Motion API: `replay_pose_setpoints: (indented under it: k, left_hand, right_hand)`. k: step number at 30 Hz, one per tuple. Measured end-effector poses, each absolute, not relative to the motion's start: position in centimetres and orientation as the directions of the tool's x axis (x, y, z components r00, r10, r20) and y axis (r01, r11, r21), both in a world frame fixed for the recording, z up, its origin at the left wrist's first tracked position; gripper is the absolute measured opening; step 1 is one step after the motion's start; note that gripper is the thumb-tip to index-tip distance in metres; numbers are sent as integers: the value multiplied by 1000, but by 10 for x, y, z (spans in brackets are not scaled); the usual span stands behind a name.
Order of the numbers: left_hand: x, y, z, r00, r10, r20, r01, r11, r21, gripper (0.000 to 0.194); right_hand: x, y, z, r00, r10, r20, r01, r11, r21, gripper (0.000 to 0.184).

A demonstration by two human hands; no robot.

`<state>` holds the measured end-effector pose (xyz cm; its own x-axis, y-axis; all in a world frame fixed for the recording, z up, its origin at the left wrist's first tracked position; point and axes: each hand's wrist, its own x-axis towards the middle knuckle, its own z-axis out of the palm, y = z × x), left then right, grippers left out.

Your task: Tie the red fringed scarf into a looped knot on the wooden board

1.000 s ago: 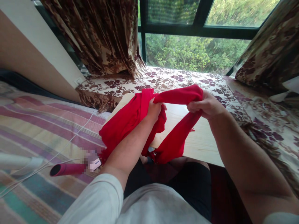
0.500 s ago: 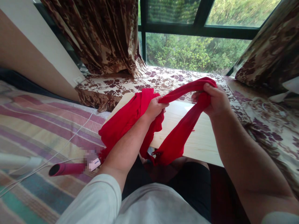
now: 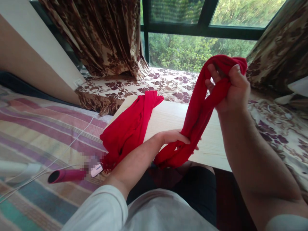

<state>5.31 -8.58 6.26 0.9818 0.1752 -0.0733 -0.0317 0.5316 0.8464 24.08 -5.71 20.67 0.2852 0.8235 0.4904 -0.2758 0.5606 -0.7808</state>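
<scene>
From my station, looking through the head camera, I see the person's white shirt [image 3: 154,213] and dark shorts [image 3: 198,187] nearest. To the left, a dark pink tube [image 3: 67,175] lies on the striped bed cover [image 3: 22,131], near a small pale box [image 3: 96,170]. The left hand [image 3: 174,137] is curled around the lower part of a red cloth [image 3: 197,118], at the near side of the pale desk [image 3: 166,117]; its thumb lies on top and some fingertips show past the far edge. From there the cloth rises in two lengths to the right hand [image 3: 233,91], raised above the right side of the desk, fingers half bent and spread inside the loop, thumb against the cloth. A red bundle [image 3: 127,128] lies over the desk's left side; I cannot tell whether it joins the held cloth. Farther off come the flowered ledge [image 3: 170,78], the patterned curtain [image 3: 101,35] and the window [image 3: 178,51], with greenery outside.
</scene>
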Motion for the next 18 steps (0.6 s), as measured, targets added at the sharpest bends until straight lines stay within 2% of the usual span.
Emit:
replay_pose_setpoints:
  k: [2,3,6,10,11,13,16,18]
  left_hand:
    - [45,-93,60,995,-8,-101,90,534,841,53]
    - [39,-97,61,992,-35,-120,122,496,860,52]
    - [22,-110,81,989,-56,-134,146,353,924,43]
    - [8,-136,129,949,-311,-54,153,301,941,33]
    - [7,-142,139,942,-334,-35,143,305,942,32]
    - [7,-147,152,969,-245,-4,84,315,945,33]
    - [11,-137,147,989,149,-1,-41,279,960,29]
    - [16,-118,131,900,432,-65,-40,228,973,23]
  right_hand:
    - [247,-53,207,334,811,481,-280,573,-770,21]
    - [252,-52,208,360,801,479,-286,583,-761,20]
    - [270,-48,208,420,770,480,-296,616,-730,19]
    - [285,-45,205,450,781,433,-309,591,-745,21]
    - [286,-45,204,452,785,424,-311,584,-750,22]
    - [284,-45,201,451,798,400,-331,566,-755,23]
    - [277,-45,193,449,835,318,-393,505,-769,24]
    - [275,-45,186,469,841,270,-390,471,-791,21]
